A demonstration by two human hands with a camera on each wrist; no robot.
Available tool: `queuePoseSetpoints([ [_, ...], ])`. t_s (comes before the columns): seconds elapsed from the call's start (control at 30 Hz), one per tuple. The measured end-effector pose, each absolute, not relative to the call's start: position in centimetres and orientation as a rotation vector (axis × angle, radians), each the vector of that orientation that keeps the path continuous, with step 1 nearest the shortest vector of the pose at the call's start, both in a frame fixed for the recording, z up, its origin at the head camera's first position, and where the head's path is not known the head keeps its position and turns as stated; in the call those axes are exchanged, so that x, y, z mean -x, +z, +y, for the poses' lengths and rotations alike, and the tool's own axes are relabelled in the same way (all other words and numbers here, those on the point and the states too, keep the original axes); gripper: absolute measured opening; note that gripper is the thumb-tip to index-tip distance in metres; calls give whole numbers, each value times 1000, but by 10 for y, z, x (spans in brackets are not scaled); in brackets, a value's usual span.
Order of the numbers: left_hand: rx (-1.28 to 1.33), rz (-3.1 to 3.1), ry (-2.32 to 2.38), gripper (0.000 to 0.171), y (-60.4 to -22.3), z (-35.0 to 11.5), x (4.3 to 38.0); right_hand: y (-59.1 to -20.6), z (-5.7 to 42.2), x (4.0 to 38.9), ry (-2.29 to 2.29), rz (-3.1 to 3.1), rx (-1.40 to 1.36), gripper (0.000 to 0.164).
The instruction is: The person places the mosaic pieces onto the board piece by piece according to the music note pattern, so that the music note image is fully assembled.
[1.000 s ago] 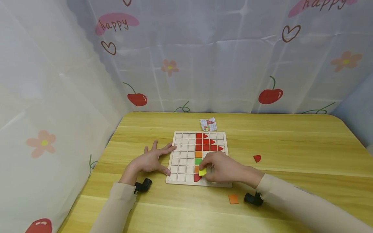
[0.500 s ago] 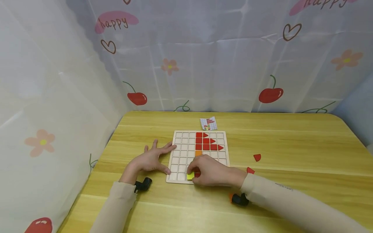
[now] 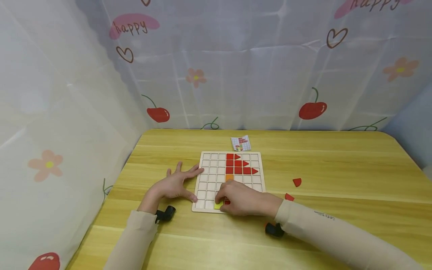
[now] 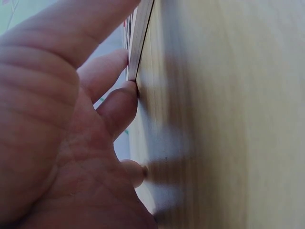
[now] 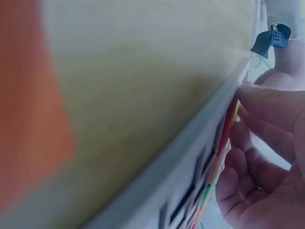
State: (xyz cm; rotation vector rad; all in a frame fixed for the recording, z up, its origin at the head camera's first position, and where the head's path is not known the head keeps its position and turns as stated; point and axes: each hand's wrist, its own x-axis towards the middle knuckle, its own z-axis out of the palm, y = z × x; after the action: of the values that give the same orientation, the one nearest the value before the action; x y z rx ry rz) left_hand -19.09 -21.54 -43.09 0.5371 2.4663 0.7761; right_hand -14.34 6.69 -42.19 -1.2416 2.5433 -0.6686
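A pale wooden grid board (image 3: 203,185) lies on the table. My right hand (image 3: 243,199) is over its lower part, thumb and fingertips pinching a yellow square tile (image 3: 218,206) at a cell in the bottom row. Red square and triangle tiles (image 3: 238,171) fill parts of the top rows, with an orange tile (image 3: 229,176) below them. The right hand hides several cells; a bit of red shows beside its fingers. My left hand (image 3: 173,185) is spread at the board's left side, thumb and fingertips touching its edge (image 4: 138,43).
Behind the board lies a small printed pattern card (image 3: 241,143). Two loose red pieces, a quarter circle (image 3: 297,182) and another (image 3: 289,197), lie to the right. A loose orange tile (image 5: 28,114) looms close in the right wrist view, mostly hidden in the head view.
My right hand has moved left across the board with the yellow tile, lowering it to the bottom row, left of the red piece. The left hand has stayed put.
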Motion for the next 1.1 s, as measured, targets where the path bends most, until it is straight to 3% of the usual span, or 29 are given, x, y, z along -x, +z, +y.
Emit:
queuePoseSetpoints([
  [1.1,-563,2484,752,106,-435,-217,192,-403,140,145,-861,2510,1087,15],
])
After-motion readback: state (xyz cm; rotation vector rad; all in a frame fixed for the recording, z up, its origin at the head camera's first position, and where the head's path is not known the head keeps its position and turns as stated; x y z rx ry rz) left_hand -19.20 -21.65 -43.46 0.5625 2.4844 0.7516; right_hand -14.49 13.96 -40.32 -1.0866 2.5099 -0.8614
